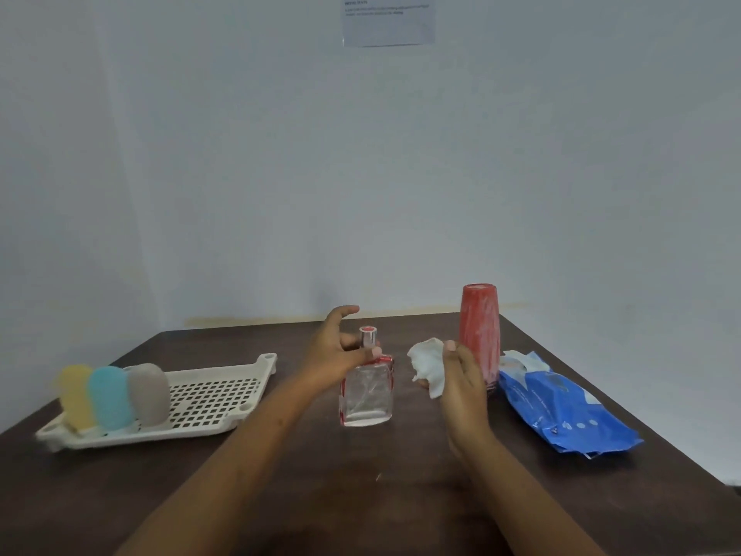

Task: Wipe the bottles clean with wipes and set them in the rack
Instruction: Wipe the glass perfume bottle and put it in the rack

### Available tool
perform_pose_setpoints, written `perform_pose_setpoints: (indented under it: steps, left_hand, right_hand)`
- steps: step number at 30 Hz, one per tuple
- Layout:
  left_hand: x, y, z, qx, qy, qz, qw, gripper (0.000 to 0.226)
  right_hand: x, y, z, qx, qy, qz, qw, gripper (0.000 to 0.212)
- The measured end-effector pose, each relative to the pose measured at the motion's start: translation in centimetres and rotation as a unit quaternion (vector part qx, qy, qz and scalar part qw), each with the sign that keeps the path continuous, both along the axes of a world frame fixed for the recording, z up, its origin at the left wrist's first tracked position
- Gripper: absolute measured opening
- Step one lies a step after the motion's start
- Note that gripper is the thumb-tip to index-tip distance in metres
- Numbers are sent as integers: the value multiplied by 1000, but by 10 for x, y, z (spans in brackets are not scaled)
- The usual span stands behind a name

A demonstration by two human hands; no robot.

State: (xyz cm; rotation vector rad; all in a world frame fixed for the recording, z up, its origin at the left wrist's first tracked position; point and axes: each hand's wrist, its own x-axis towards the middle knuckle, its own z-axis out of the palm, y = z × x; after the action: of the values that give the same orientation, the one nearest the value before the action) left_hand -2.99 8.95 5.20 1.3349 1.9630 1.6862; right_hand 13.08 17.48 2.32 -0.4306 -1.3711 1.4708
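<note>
A clear glass bottle (367,391) with red trim and a silver cap stands upright at the table's middle. My left hand (341,351) is at its neck, thumb against the shoulder and fingers curved around the cap. My right hand (461,379) holds a crumpled white wipe (427,365) just right of the bottle, not touching it. A tall red bottle (479,335) stands behind my right hand. A cream perforated rack (216,395) lies on the left, with a yellow bottle (76,395), a blue bottle (110,395) and a grey bottle (149,393) standing at its left end.
A blue pack of wipes (569,415) lies at the right with a wipe sticking out of its top. The dark wooden table (361,475) meets a pale wall at the back. A paper sheet (388,18) hangs on the wall.
</note>
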Motion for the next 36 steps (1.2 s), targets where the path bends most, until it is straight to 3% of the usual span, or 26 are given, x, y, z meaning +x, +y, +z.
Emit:
perform_pose_setpoints:
  steps: [3, 7, 9, 12, 14, 21, 25, 29, 33, 36]
  left_hand:
    - [-1, -21, -4, 10, -23, -17, 1000, 66]
    - [-7, -35, -9, 22, -28, -30, 999, 66]
    - [-9, -36, -9, 22, -35, -59, 997, 60]
    - [-14, -34, -7, 17, -10, -84, 996, 38]
    - [-16, -34, -6, 10, 17, -88, 996, 21]
    - [-14, -35, -9, 14, 26, -87, 996, 23]
    - [-14, -34, -15, 36, 24, -75, 996, 25]
    - [-16, -34, -15, 41, 15, -87, 995, 25]
    - [-17, -35, -16, 44, 4, -90, 995, 26]
    - [-19, -34, -20, 44, -12, -89, 995, 33]
  right_hand:
    - [-18, 1, 10, 110, -54, 9, 992, 15]
    - [-37, -5, 32, 289, -85, 27, 953, 12]
    - [-44, -11, 44, 394, -122, 34, 910, 11]
    - [-53, -13, 47, 564, -219, 18, 796, 17]
    - [-55, -10, 48, 590, -240, 16, 770, 18]
    - [-57, -18, 54, 517, -263, 14, 814, 19]
    - [-48, -23, 36, 562, -237, -75, 789, 18]
    - [-51, -20, 42, 611, -242, -42, 753, 14]
    - [-58, -11, 56, 520, -250, 29, 816, 12]
    - [-62, -2, 51, 488, -243, 21, 838, 14]
